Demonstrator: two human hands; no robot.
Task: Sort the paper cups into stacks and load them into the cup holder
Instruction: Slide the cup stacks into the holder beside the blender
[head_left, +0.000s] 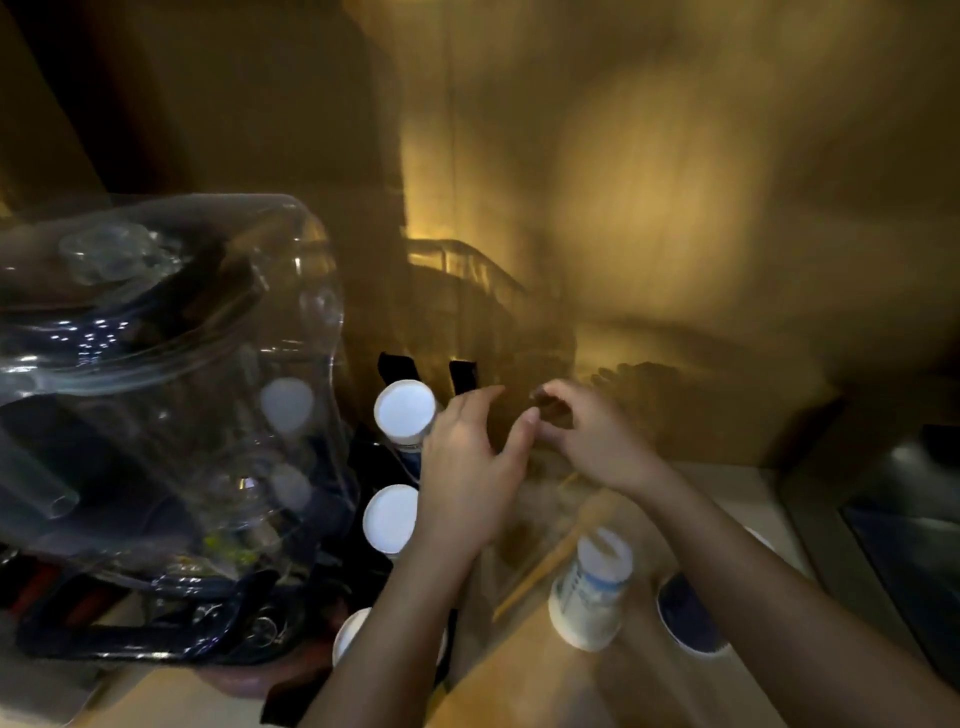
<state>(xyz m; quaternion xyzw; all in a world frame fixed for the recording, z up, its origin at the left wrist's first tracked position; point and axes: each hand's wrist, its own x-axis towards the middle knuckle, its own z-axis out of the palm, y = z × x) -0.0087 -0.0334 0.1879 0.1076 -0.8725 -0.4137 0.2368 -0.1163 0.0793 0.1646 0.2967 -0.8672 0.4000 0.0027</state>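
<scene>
reaching over the black cup holder (395, 467), the left hand (467, 467) is spread wide and the right hand (587, 436) half curled, both empty as far as the blur shows. white-bottomed stacks (404, 410) fill its slots; next, probably, an upturned cup stack (592, 587) waiting near the counter (519, 675) front edge.

**Hands meet above the cup holder**

Both hands hover close together, fingers curled and empty, just right of the black cup holder (400, 470). The left hand (467, 467) overlaps its stacks; the right hand (587, 431) sits beside. An upside-down paper cup stack (592, 587) stands on the bench (519, 675), nearer than the holder. The view is blurred.
</scene>
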